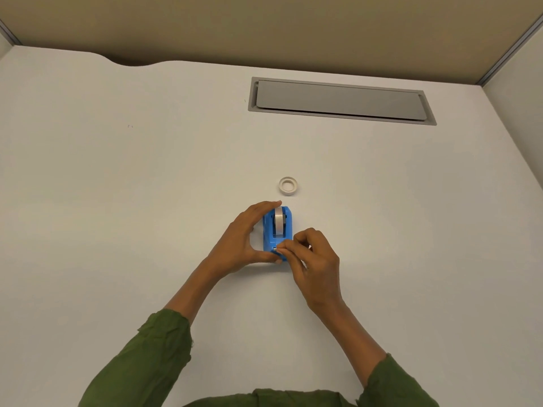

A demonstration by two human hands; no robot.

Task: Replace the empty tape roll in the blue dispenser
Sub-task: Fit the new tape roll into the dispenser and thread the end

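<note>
The blue dispenser (286, 230) stands on the white desk (117, 201) with a clear tape roll (279, 220) seated in its slot. My left hand (241, 242) cups the dispenser's left side, fingers at its far end and thumb at its near end. My right hand (316, 259) pinches the tape's loose end with thumb and forefinger at the dispenser's near cutter end. A white, empty tape core (288, 185) lies flat on the desk just beyond the dispenser.
A grey rectangular cable hatch (340, 99) is set into the desk at the back right. Beige partition walls (293, 27) close off the desk's far edge and its right side.
</note>
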